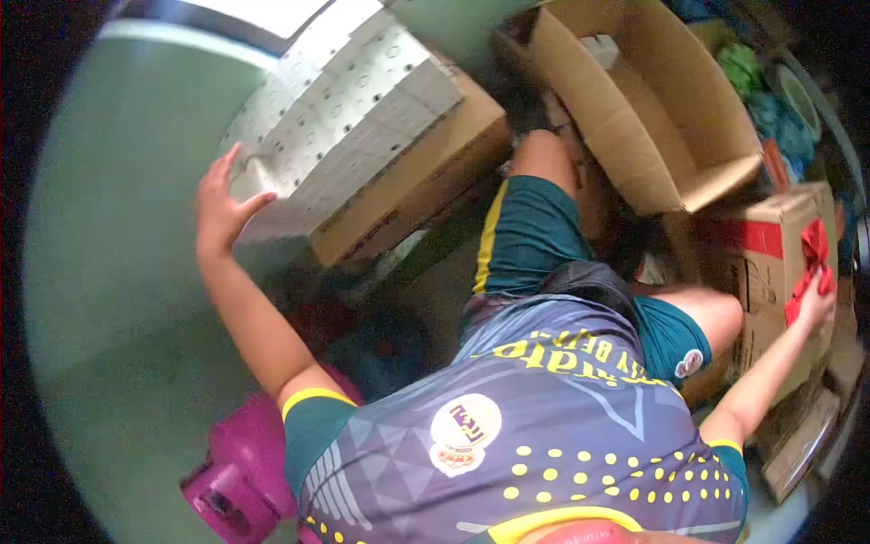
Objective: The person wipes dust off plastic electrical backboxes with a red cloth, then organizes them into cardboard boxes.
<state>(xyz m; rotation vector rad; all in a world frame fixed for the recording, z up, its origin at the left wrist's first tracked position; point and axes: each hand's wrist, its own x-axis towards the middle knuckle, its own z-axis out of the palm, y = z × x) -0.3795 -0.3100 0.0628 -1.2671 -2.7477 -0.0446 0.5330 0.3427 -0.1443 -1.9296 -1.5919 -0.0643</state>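
My left hand (227,204) is raised at the left, its thumb and fingers spread apart with nothing between them. It is beside the near end of a stack of white boxes (349,109) with small dark holes and round marks. The stack lies on a brown cardboard box (426,163). At the right, my right hand (818,304) is closed on a crumpled red cloth (812,263), in front of a cardboard box with a red band (761,238).
A large open cardboard box (648,109) stands at the top right, with a small white item inside. Green and blue bags (779,127) lie beyond it. A magenta container (249,462) is at the lower left, near a green wall (118,227). Flattened cardboard (802,444) leans at the lower right.
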